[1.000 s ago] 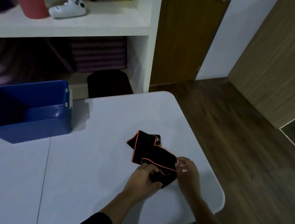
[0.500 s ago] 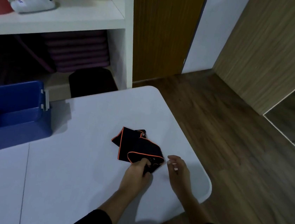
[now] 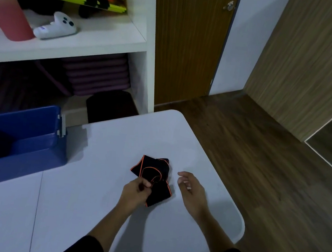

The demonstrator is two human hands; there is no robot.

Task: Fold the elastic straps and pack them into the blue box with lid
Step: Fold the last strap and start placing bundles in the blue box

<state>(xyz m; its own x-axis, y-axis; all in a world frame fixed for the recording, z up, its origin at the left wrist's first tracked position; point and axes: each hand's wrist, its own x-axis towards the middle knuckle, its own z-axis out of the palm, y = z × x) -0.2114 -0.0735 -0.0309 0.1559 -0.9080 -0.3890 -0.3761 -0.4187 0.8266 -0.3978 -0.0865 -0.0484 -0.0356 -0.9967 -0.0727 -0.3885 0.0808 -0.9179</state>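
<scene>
L hand [image 3: 133,191]: fingers [image 3: 144,183] curled, pinching the strap's near-left edge. Prob. pins the fold so the elastic can't spring open.
R hand [image 3: 193,188]: just R of the strap, not touching it. Fingers loosely curled, holding nothing. Looks free to tuck the next flap or to steady the bundle.
Strap [image 3: 160,167]: black w/ orange edging, a loose, uneven bundle on the worktop [image 3: 89,210] near its R edge, between the hands. One orange-edged loop sits on top.
Strap axis: approx near-to-far, leaning a bit L at the far end. Near corner points back to the person, far-L corner toward the box. Flaps stick out at angles, so the fold looks unfinished.
Stage (est.): mid-fold, packing not begun.
Box [image 3: 33,152]: blue, open-topped, on the worktop's far-L side, well apart from the strap. Inside is dark, can't tell contents. No lid seen. Open mouth suits a drop-in from above.
Shelf [image 3: 87,42]: behind the box, w/ a white controller [image 3: 56,27].
</scene>
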